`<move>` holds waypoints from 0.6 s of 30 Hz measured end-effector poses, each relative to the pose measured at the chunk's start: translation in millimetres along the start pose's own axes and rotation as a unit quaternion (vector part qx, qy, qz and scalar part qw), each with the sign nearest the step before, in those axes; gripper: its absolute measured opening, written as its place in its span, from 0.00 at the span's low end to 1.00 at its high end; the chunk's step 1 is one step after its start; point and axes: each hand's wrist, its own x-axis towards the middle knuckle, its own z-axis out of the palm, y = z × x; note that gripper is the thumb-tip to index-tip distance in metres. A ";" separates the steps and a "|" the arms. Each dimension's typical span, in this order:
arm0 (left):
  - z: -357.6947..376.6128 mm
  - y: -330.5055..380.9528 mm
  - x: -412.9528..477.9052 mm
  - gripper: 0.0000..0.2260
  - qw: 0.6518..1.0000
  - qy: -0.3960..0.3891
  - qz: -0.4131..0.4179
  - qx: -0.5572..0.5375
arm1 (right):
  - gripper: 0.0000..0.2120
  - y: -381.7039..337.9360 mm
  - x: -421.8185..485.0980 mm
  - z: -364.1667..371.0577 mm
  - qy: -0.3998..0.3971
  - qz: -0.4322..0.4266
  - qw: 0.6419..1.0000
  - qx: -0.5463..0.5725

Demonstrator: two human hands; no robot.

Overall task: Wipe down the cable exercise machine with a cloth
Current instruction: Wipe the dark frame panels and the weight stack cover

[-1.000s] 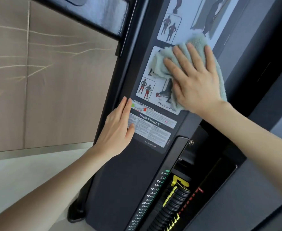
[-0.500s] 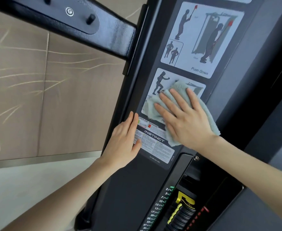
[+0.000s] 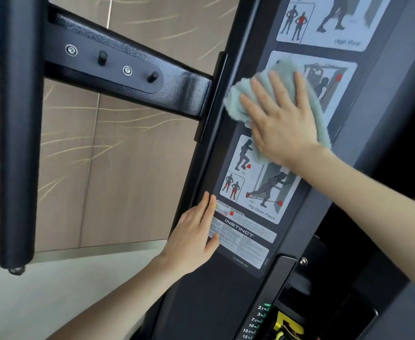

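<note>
Tan panelled wall (image 3: 127,168) with pale streaks fills the backdrop, light floor (image 3: 54,290) below it, and I'm looking up the dark front panel of the cable machine (image 3: 213,303), which leans across the right half of my view. A crossbeam (image 3: 181,92) comes off its left edge, and a padded bar (image 3: 20,143) hangs down on the far left.

Down the panel runs a column of exercise placards: High Row (image 3: 336,20) at the top, a half-covered middle placard (image 3: 334,94), Hip Glute Press (image 3: 258,187) under that, then the INSTINCT label (image 3: 240,241).

Now the cloth (image 3: 243,99), pale green and fluffy. It's spread flat over that middle placard, its left corner reaching toward the panel's rim. My right hand (image 3: 282,123) is on top of it, fingers straight and fanned, palm pressing, gripping nothing. I read that as the way to put the widest patch of fabric on the surface.

My left hand (image 3: 194,239) lies flat lower down, fingers straight and close together, tips at the label's left edge, holding nothing. That's a brace, I'd say, so I can lean into the wipe.

Bottom right, the weight numbers (image 3: 258,320) and a yellow selector (image 3: 287,322) peek in, well below the cloth. Whether the beam and bar have had their turn, I can't tell.
</note>
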 end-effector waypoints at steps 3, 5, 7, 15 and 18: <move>2.0 0.7 -0.5 0.36 1.000 0.004 -0.007 0.002 | 0.26 -39.6 -28.9 15.2 -0.030 -0.072 0.997 -0.011; 1.5 1.1 -1.2 0.35 1.000 0.005 -0.008 0.003 | 0.27 -58.5 -51.8 19.6 -0.047 -0.100 0.994 -0.010; -0.4 2.0 -1.6 0.35 1.000 0.005 -0.010 0.003 | 0.27 -63.1 -68.3 19.2 -0.054 -0.119 0.991 -0.010; -16.4 8.0 0.2 0.34 0.999 -0.031 -0.010 -0.010 | 0.25 29.3 -38.3 -6.2 -0.006 -0.077 0.997 0.004; -19.4 5.2 1.7 0.33 0.999 -0.033 -0.013 -0.008 | 0.24 49.8 -25.4 -14.0 0.006 -0.012 1.000 0.006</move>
